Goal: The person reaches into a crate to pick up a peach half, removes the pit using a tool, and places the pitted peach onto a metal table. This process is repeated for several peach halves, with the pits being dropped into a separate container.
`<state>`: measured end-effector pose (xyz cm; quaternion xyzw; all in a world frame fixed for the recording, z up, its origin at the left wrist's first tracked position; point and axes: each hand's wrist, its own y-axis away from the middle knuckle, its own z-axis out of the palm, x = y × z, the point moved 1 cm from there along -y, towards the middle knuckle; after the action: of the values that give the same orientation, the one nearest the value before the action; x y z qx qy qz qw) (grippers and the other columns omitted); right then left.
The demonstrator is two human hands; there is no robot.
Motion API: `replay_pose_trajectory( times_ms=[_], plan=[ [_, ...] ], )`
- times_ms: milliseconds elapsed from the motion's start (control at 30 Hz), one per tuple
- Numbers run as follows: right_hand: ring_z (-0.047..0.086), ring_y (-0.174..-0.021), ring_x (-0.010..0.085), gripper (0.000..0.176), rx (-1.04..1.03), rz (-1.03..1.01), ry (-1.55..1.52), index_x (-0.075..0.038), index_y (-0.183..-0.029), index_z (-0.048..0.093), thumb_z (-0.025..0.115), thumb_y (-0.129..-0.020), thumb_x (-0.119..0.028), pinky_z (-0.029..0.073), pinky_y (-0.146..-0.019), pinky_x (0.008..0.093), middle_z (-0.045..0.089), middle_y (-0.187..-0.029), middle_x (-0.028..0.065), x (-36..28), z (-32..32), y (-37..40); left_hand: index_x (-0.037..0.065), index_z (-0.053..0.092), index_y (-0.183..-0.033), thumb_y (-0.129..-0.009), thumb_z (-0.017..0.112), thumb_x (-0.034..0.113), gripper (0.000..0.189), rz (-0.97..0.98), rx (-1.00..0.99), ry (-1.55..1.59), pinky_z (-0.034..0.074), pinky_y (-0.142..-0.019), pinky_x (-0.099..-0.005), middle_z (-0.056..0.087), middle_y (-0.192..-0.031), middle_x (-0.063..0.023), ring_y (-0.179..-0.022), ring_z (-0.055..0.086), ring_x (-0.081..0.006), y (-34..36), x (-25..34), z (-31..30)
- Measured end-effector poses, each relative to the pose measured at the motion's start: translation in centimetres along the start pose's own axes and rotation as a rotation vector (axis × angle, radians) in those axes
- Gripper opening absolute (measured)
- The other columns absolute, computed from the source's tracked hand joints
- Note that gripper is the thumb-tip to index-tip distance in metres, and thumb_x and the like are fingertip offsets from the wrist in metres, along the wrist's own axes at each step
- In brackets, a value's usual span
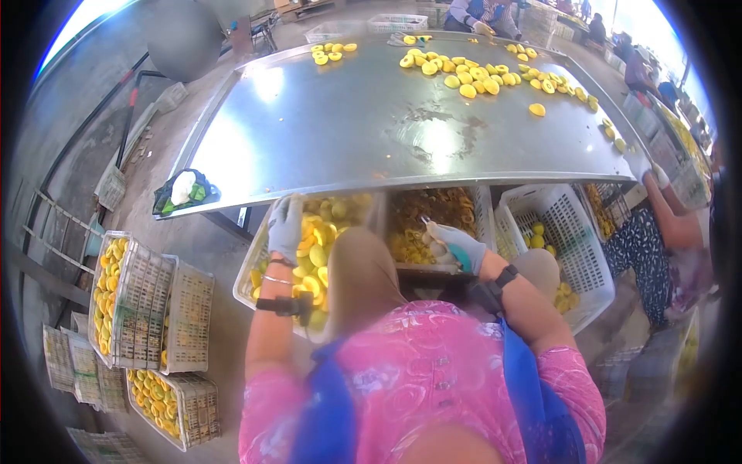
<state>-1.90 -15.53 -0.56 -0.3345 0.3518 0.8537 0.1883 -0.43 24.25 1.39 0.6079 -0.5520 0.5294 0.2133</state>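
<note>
My left hand [286, 224], in a pale grey glove, is at the left side of a white crate [244, 267] of yellow fruit halves [313, 251] that look like peaches. Its fingers stretch toward the table edge, and nothing shows in them. My right hand [457, 246], also gloved, is closed around a small pitting tool [426, 221] with a metal tip; the grip covers most of it. Below that hand stands a crate of brown and yellow scraps [421, 209]. Between the two crates is my knee, partly covering the fruit.
A metal table [325, 131] spans the front, with fruit halves [471, 73] at its far side and a dark bag [184, 192] on its left corner. To the right is a crate [568, 224] with some fruit. Filled crates [139, 309] stack at left. Co-workers [487, 15] sit around the table.
</note>
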Motion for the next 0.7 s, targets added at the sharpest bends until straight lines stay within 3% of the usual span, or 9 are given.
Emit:
replay_pose_trajectory(
  times_ms=[33,167,200,333,433,467,567,600,700],
  plan=[
    [0.034,-0.041,0.0043,0.044,0.137,-0.003,0.151,-0.013,-0.111,0.054,0.055,-0.099,-0.056,0.033,-0.034,0.0236,0.043,-0.065,-0.0066,-1.1,0.5,0.7,-0.003,0.068,-0.110,-0.100,0.057,0.034,0.040,0.005,0.019,-0.019,0.049,-0.089,-0.0344,0.065,-0.108,-0.0109,-0.099,0.061,-0.0210,-0.8,-0.3,-1.0],
    [0.040,-0.042,0.0066,0.036,0.257,-0.093,0.423,-0.010,-0.110,0.053,0.056,-0.100,-0.045,0.038,-0.035,0.0245,0.050,-0.072,-0.0009,-5.7,1.8,1.6,-0.001,0.068,-0.115,-0.101,0.057,0.033,0.038,-0.018,-0.013,-0.222,0.048,-0.092,-0.0303,0.064,-0.118,-0.0091,-0.102,0.061,-0.0165,-4.2,2.1,-1.1],
    [0.043,-0.043,0.0078,0.035,0.275,-0.175,0.514,-0.008,-0.110,0.052,0.056,-0.100,-0.041,0.039,-0.035,0.0257,0.052,-0.076,0.0016,-6.8,1.2,1.3,0.000,0.066,-0.118,-0.099,0.059,0.037,0.042,-0.106,-0.064,-0.113,0.047,-0.095,-0.0325,0.064,-0.114,-0.0107,-0.104,0.060,-0.0191,-5.6,1.8,-0.1],
    [0.047,-0.044,0.0098,0.036,0.339,-0.191,0.597,-0.006,-0.108,0.053,0.056,-0.099,-0.041,0.042,-0.036,0.0272,0.054,-0.078,0.0030,-13.0,-0.6,0.5,0.004,0.065,-0.120,-0.096,0.061,0.042,0.045,0.001,-0.191,-0.357,0.046,-0.094,-0.0342,0.064,-0.109,-0.0078,-0.102,0.058,-0.0186,-12.8,1.2,4.5],
    [0.049,-0.047,0.0117,0.039,0.394,-0.228,0.736,-0.005,-0.111,0.055,0.055,-0.099,-0.042,0.045,-0.038,0.0280,0.056,-0.080,0.0046,-17.2,-4.6,-2.2,0.010,0.064,-0.124,-0.093,0.059,0.050,0.051,-0.079,-0.319,-0.375,0.046,-0.101,-0.0407,0.057,-0.132,-0.0171,-0.117,0.059,-0.0318,-19.0,-0.6,9.2],
    [0.053,-0.051,0.0132,0.043,0.439,-0.216,0.805,-0.006,-0.119,0.057,0.053,-0.099,-0.044,0.048,-0.041,0.0282,0.059,-0.084,0.0071,-18.9,-5.8,-3.0,0.010,0.062,-0.128,-0.093,0.057,0.052,0.055,-0.185,-0.385,-0.326,0.044,-0.105,-0.0417,0.054,-0.137,-0.0187,-0.124,0.055,-0.0354,-20.3,-0.2,10.6],
    [0.052,-0.054,0.0090,0.043,0.509,-0.264,0.754,-0.005,-0.112,0.056,0.062,-0.095,-0.044,0.043,-0.041,0.0263,0.055,-0.082,0.0031,-23.5,-9.3,-5.8,0.006,0.058,-0.131,-0.095,0.059,0.047,0.055,-0.032,-0.309,-0.560,0.046,-0.099,-0.0374,0.060,-0.127,-0.0162,-0.116,0.059,-0.0277,-25.3,-1.9,15.5],
    [0.053,-0.056,0.0097,0.045,0.527,-0.278,0.807,-0.005,-0.115,0.057,0.063,-0.094,-0.045,0.045,-0.045,0.0272,0.056,-0.083,0.0035,-25.0,-10.6,-6.7,0.006,0.052,-0.138,-0.094,0.058,0.051,0.063,0.046,-0.335,-0.608,0.044,-0.105,-0.0414,0.053,-0.139,-0.0201,-0.129,0.052,-0.0339,-27.2,-3.2,17.0],
    [0.059,-0.064,0.0142,0.050,0.614,-0.344,0.957,-0.004,-0.121,0.057,0.060,-0.094,-0.046,0.050,-0.057,0.0316,0.061,-0.089,0.0066,-29.7,-15.7,-9.7,0.007,0.049,-0.143,-0.089,0.063,0.055,0.074,-0.074,-0.357,-0.531,0.040,-0.111,-0.0426,0.043,-0.149,-0.0194,-0.134,0.047,-0.0367,-30.4,-3.4,22.6]
  ],
)
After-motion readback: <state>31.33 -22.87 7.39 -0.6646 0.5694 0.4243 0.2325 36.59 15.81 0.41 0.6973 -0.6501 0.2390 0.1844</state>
